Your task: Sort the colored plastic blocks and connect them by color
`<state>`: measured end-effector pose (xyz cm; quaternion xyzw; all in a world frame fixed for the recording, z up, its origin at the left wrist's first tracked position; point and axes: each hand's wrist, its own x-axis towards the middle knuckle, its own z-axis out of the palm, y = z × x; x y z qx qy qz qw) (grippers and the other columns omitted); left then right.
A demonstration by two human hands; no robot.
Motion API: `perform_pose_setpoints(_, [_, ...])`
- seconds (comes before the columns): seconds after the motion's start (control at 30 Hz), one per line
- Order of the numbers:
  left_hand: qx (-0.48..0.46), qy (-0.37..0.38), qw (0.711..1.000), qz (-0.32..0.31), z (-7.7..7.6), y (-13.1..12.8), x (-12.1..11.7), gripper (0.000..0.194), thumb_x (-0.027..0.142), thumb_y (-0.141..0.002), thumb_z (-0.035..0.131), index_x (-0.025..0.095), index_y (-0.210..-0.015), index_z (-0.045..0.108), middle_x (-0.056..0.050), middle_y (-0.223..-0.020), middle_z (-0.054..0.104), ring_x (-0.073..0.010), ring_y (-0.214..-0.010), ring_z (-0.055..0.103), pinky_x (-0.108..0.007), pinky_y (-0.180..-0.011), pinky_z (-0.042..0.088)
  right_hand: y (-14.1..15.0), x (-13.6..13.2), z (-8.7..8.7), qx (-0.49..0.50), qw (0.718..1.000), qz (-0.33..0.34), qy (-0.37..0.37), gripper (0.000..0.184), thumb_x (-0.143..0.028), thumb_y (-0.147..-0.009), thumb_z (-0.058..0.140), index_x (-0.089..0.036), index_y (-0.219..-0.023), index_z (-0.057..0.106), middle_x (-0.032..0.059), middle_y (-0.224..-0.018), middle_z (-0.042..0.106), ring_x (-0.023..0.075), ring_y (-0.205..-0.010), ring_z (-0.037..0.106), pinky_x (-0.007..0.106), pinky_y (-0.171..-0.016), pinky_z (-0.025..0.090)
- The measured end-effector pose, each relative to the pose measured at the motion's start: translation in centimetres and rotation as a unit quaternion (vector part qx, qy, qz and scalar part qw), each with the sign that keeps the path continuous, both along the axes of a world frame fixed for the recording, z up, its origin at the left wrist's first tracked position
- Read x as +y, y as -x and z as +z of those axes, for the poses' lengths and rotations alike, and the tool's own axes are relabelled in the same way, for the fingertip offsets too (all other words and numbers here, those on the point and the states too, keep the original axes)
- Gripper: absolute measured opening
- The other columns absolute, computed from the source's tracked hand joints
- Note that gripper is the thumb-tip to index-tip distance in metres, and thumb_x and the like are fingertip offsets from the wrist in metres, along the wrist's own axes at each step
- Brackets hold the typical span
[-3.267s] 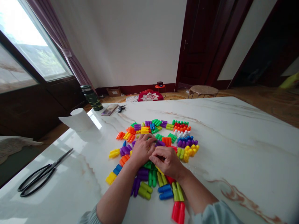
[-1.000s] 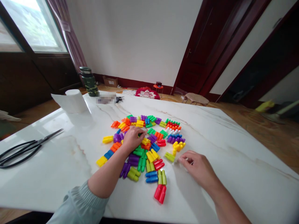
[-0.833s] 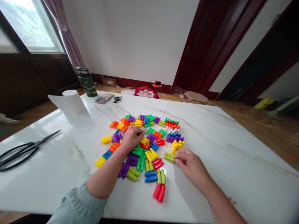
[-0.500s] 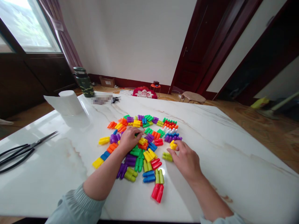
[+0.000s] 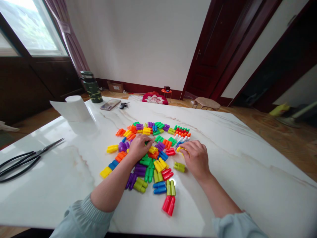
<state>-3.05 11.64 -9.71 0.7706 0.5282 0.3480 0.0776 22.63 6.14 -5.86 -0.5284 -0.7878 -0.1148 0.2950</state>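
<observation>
My right hand (image 5: 196, 158) pinches a yellow plastic building block (image 5: 178, 149), partly hidden by the fingers, at the right side of the spread of blocks. Just below it lies a lime-green block (image 5: 179, 167), apart from the hand. Beyond the fingertips stand neat rows of small-pegged blocks in green, red-orange, white and blue (image 5: 182, 134). My left hand (image 5: 139, 147) rests over the middle of the spread with its fingers curled together; what they hold, if anything, is hidden. Close to its fingertips are a yellow block (image 5: 153, 149) and green blocks (image 5: 146, 161).
Black long-handled scissors (image 5: 37, 155) lie at the left on the white marbled table (image 5: 235, 158). Farther back are a paper roll (image 5: 74, 109), a camouflage flask (image 5: 92, 87), a phone (image 5: 110, 104) and keys (image 5: 123, 105). A stool (image 5: 206, 102) stands beyond the table.
My right hand has turned and shifted slightly up and left with the yellow block, moving away from the lime-green block. My left hand has stayed nearly still. The view has shifted slightly.
</observation>
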Motion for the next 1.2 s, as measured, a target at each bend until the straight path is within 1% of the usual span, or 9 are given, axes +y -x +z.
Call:
perform_pose_setpoints(0.2, [-0.002,0.0,1.0,-0.01,0.0,0.0,0.0,0.017,0.023,-0.085,0.058,0.021,-0.083,0.074,-0.003,-0.087,0.074,-0.0212,-0.087,0.064,-0.035,-0.083,0.046,0.0,0.9,-1.4,0.005,1.0,-0.012,0.002,0.01,-0.02,-0.087,0.063,-0.022,-0.092,0.071,0.002,-0.092,0.071,0.0203,-0.093,0.054,0.034,-0.079,0.034])
perform_pose_setpoints(0.4, [-0.001,-0.003,1.0,-0.007,-0.2,0.1,0.2,0.017,0.023,-0.085,0.058,0.021,-0.083,0.074,-0.003,-0.088,0.074,-0.021,-0.088,0.064,-0.035,-0.084,0.046,0.0,1.1,-1.0,-0.01,1.0,-0.019,-0.011,0.01,-0.018,-0.088,0.062,-0.022,-0.085,0.072,0.0018,-0.085,0.07,0.0193,-0.088,0.055,0.034,-0.079,0.031])
perform_pose_setpoints(0.53, [-0.005,-0.002,1.0,-0.008,-0.1,0.1,0.1,0.017,0.023,-0.085,0.058,0.021,-0.082,0.074,-0.003,-0.088,0.074,-0.0209,-0.088,0.064,-0.034,-0.084,0.046,0.3,0.8,-0.9,-0.019,1.0,0.004,0.011,0.014,-0.016,-0.086,0.063,-0.024,-0.094,0.072,0.0013,-0.09,0.072,0.0191,-0.09,0.056,0.034,-0.08,0.031])
perform_pose_setpoints(0.63, [-0.007,0.003,1.0,-0.007,0.0,0.1,0.1,0.017,0.024,-0.085,0.058,0.021,-0.081,0.074,-0.003,-0.086,0.074,-0.0214,-0.087,0.063,-0.035,-0.083,0.046,0.3,0.6,-0.9,-0.011,1.0,0.009,0.005,0.015,-0.015,-0.086,0.064,-0.024,-0.096,0.071,0.0011,-0.093,0.072,0.0187,-0.09,0.056,0.034,-0.08,0.031])
perform_pose_setpoints(0.77, [-0.009,0.007,1.0,-0.012,-0.1,0.1,0.1,0.018,0.024,-0.085,0.057,0.021,-0.082,0.074,-0.003,-0.086,0.074,-0.0207,-0.085,0.063,-0.035,-0.084,0.046,0.0,0.8,-1.0,-0.016,1.0,-0.015,-0.02,0.016,-0.017,-0.087,0.062,-0.024,-0.098,0.071,0.0019,-0.093,0.072,0.0197,-0.09,0.055,0.035,-0.08,0.03])
perform_pose_setpoints(0.93, [-0.01,0.012,1.0,-0.005,-0.3,0.1,0.2,0.017,0.025,-0.085,0.058,0.021,-0.082,0.075,-0.003,-0.086,0.073,-0.0217,-0.088,0.062,-0.035,-0.083,0.046,-0.1,1.0,-1.5,-0.036,0.999,-0.031,-0.008,0.015,-0.019,-0.088,0.063,-0.025,-0.098,0.072,0.0024,-0.092,0.071,0.0207,-0.09,0.055,0.036,-0.078,0.031])
perform_pose_setpoints(1.03, [-0.007,0.011,1.0,-0.004,-0.2,0.1,0.1,0.018,0.026,-0.085,0.058,0.021,-0.082,0.075,-0.003,-0.086,0.073,-0.0221,-0.088,0.061,-0.035,-0.083,0.046,-0.1,0.6,-1.1,-0.021,0.999,-0.047,-0.004,0.015,-0.018,-0.086,0.063,-0.024,-0.098,0.071,0.0034,-0.096,0.07,0.021,-0.092,0.057,0.035,-0.078,0.034])
perform_pose_setpoints(1.13, [-0.008,0.01,1.0,-0.002,-0.1,0.1,0.1,0.017,0.026,-0.085,0.059,0.021,-0.082,0.075,-0.003,-0.086,0.073,-0.0219,-0.087,0.062,-0.034,-0.082,0.046,-0.2,-0.4,-0.3,0.018,0.998,-0.047,0.034,0.013,-0.018,-0.088,0.06,-0.022,-0.093,0.071,0.0032,-0.096,0.07,0.0185,-0.089,0.061,0.031,-0.077,0.039])
perform_pose_setpoints(1.2, [-0.008,0.007,1.0,-0.002,-0.1,0.0,0.2,0.016,0.025,-0.085,0.059,0.021,-0.081,0.075,-0.003,-0.085,0.073,-0.0216,-0.086,0.062,-0.034,-0.082,0.046,-0.2,-1.3,0.0,0.033,0.993,-0.043,0.104,0.014,-0.019,-0.088,0.059,-0.023,-0.091,0.071,0.0017,-0.096,0.071,0.0167,-0.085,0.063,0.028,-0.075,0.042])
